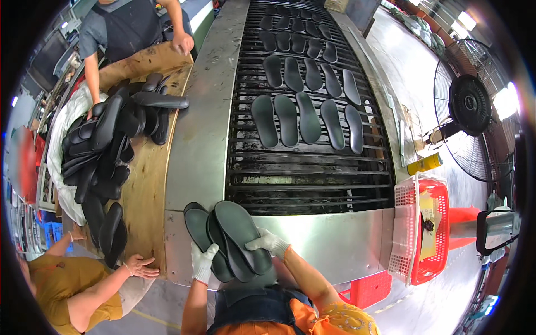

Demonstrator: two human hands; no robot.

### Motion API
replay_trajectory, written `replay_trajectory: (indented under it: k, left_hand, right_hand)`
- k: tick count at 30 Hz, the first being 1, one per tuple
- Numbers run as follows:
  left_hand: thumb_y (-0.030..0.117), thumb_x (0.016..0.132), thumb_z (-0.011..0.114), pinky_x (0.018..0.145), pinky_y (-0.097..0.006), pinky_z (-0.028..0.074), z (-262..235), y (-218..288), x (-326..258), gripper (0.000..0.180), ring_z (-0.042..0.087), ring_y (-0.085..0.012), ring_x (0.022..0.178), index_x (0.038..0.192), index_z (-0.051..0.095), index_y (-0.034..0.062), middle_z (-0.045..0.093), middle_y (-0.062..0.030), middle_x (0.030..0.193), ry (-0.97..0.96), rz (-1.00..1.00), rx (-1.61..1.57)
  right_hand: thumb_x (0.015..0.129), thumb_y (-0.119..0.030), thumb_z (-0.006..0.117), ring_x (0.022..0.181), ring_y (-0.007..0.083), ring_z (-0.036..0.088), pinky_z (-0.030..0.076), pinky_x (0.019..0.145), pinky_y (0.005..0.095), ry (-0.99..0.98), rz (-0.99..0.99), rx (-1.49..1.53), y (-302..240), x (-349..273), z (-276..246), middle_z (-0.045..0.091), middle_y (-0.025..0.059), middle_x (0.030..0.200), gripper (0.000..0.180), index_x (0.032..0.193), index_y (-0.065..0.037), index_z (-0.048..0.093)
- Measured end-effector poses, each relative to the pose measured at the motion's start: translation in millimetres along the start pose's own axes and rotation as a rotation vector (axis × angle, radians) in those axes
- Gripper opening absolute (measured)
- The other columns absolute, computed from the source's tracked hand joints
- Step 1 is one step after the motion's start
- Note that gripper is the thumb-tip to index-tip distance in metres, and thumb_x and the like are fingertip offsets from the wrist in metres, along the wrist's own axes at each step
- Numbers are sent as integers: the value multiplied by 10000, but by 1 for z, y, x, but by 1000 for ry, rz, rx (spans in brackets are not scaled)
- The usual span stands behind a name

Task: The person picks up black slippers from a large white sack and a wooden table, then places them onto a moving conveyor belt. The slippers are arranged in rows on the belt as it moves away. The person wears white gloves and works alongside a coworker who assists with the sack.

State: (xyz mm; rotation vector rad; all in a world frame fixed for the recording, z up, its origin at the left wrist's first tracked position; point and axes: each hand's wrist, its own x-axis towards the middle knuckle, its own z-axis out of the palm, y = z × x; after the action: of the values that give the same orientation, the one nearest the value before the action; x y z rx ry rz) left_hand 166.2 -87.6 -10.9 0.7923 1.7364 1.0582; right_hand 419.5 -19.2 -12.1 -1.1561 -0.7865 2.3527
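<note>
Both my hands wear white gloves and hold a fanned bunch of dark grey shoe insoles (241,229) over the steel ledge at the near end of the conveyor. My left hand (203,262) is closed on the left side of the bunch, its thumb over the insoles. From the right, my right hand (269,244) grips the edge of the top insole, thumb on its face. Ahead of them, rows of similar insoles (309,118) lie flat on the slatted conveyor (307,187), toes and heels pointing along it.
To the left, a heap of dark insoles (106,125) covers part of a wooden table (142,206). One person (125,30) stands behind it; another (78,290) is at lower left. A white basket (403,234), red basket (441,223), yellow cylinder (424,163) and fan (470,105) stand right.
</note>
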Motion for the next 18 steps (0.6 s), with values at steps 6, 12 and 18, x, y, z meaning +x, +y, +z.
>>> replay_trajectory:
  k: [6,12,18]
  left_hand:
    - [48,837,770,975,-350,507,56,9,7,624,624,-214,1082,1391,484,19,631,-106,1257,-111,-56,54]
    - [56,819,755,1001,-375,490,130,43,27,655,617,-240,1126,1408,471,27,641,-128,1245,-290,-32,58]
    - [52,830,735,1040,-363,459,233,73,58,626,588,-227,1173,1393,467,3,620,-128,1284,-447,4,-49]
  right_hand:
    - [725,-29,817,1045,228,667,537,955,386,186,32,-42,-21,-36,-28,699,108,1173,672,1355,7,586]
    - [713,49,780,939,265,714,596,876,437,198,-112,441,-2,-55,-106,713,128,1125,603,1290,20,612]
    - [711,13,792,901,263,711,600,844,431,364,-301,442,-68,-89,-199,713,120,1083,553,1241,37,632]
